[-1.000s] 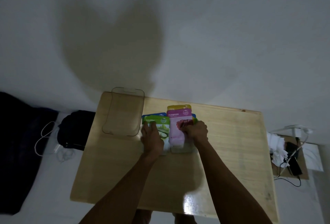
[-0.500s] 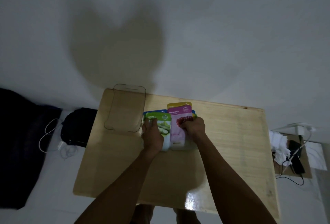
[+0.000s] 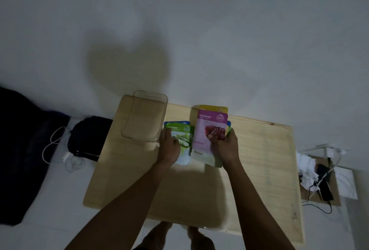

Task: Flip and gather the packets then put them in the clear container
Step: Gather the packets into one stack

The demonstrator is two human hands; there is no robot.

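Your right hand (image 3: 225, 148) is closed on a stack of packets, with the pink packet (image 3: 207, 130) on top. The thumb lies on its front and the fingers are behind it. A yellow packet (image 3: 211, 108) shows above the pink one, and blue and green edges show just beside your knuckles. The far end of this stack is tilted up from the table (image 3: 259, 160).

Your left hand (image 3: 169, 148) lies flat on the green packet (image 3: 182, 136), fingers stretched, pressing and not gripping. A blue packet (image 3: 175, 123) shows under it at the far edge.

The clear container (image 3: 129, 128) stands just left of your left hand, with nothing in it.
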